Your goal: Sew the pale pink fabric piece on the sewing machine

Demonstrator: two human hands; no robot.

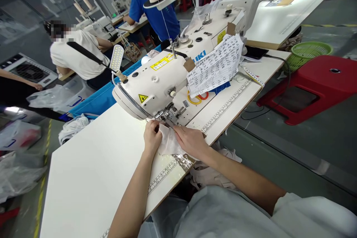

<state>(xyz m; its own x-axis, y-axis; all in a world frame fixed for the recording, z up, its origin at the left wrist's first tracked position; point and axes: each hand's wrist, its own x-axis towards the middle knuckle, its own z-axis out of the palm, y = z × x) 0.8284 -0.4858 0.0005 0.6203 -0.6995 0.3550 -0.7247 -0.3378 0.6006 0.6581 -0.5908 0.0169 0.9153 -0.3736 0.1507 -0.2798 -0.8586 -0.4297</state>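
Observation:
A piece of white fabric (170,142) lies at the needle area of the white sewing machine (150,85), on the table's near side. My left hand (152,134) grips the fabric's left edge with curled fingers, close to the presser foot. On the other side, my right hand (192,141) rests on the fabric, its fingers reaching toward the needle; whether they pinch the cloth is hard to make out. The presser foot (169,117) is partly hidden behind my fingers.
A handwritten paper sheet (214,67) hangs on the machine, above scissors with yellow and red handles (194,99). A phone (254,52) and a tape measure (252,75) lie to the right. A red stool (315,81) stands beside the table (83,171). Other people work behind.

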